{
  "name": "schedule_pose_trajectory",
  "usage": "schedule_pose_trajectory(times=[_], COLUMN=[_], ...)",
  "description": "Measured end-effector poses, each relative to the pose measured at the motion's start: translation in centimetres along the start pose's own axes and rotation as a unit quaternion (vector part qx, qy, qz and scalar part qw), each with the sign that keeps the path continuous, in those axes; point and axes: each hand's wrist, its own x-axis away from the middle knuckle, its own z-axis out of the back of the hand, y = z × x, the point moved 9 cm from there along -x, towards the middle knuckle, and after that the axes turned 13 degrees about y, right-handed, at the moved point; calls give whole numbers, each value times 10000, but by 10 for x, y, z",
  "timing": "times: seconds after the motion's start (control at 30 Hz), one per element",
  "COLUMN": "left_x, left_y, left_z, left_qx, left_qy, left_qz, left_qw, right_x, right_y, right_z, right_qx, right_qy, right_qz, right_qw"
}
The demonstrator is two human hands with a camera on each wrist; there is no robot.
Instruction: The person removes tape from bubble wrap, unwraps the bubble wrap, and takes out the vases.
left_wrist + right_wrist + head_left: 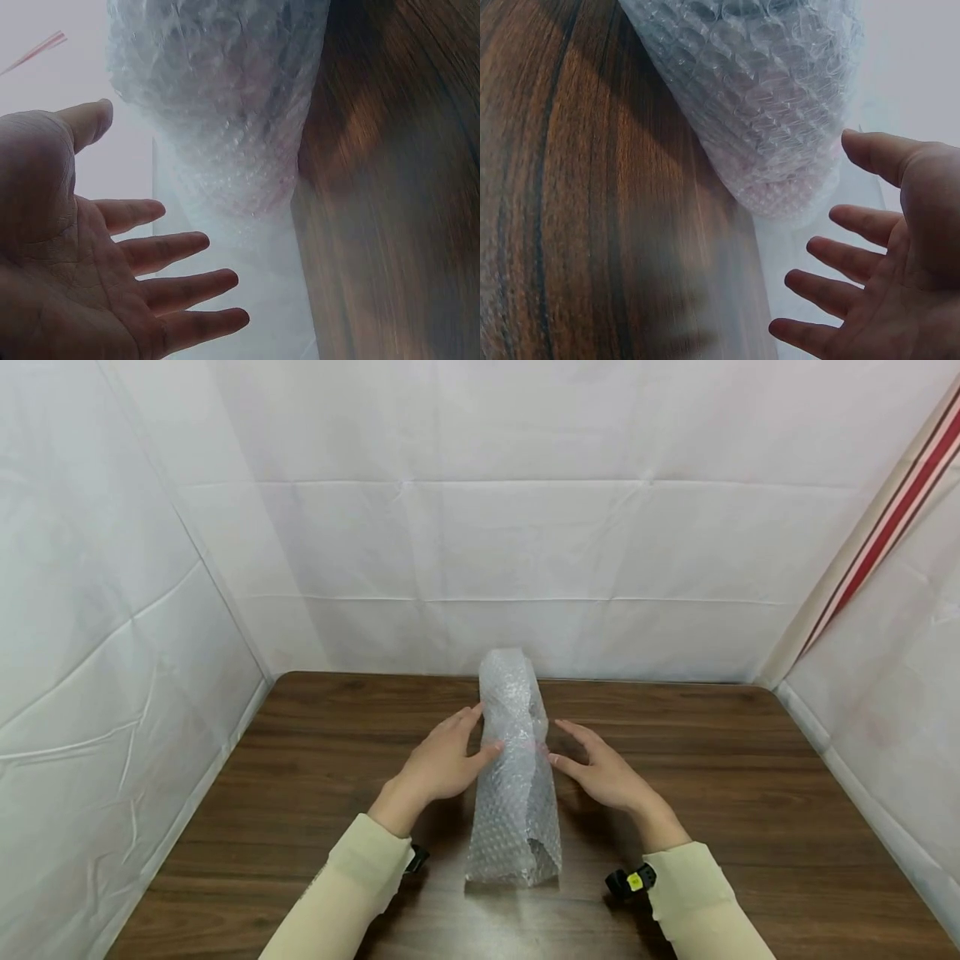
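Head cam: I've got one roll of bubble wrap (510, 818) on the table (315, 793), around mid-width, long axis running away from the person. Far end overlaps the table's back edge in view, near end stops short of the front with a dark gap in its folds. Left hand (442, 760) is at the wrap's left side, thumb laid across its upper face in view, fingers stretched forward along the flank. Right hand (607, 777) is on the other side, thumb and index tips right by the wrap. Contact there is hard to call from my angle.

Left wrist cam: grip released, four fingers straight and spread, palm facing the wrap. Right wrist cam: same on that side, grip released, fingers extended and apart. Pinkish tint shows through the bubbles.

Surroundings: pale sleeves (367, 868) on both arms, black device with a yellow patch (633, 881) by the right wrist. White sheeting (525, 539) behind the table and on both sides, red stripe (892, 531) at the right corner.
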Motion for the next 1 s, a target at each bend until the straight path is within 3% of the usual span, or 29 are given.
schedule_pose_trajectory(times=[0.37, 1.0], left_x=[4, 11], left_y=[23, 51], left_z=[-2, -14], left_qx=[23, -394], left_qy=[33, -142], left_qz=[-276, -649], left_qw=[9996, 9970], right_x=[2, 3], right_y=[-7, -21], right_z=[-3, -9], right_qx=[-222, -557], right_qy=[-117, -195], right_qz=[93, 900], right_qw=[9996, 9942])
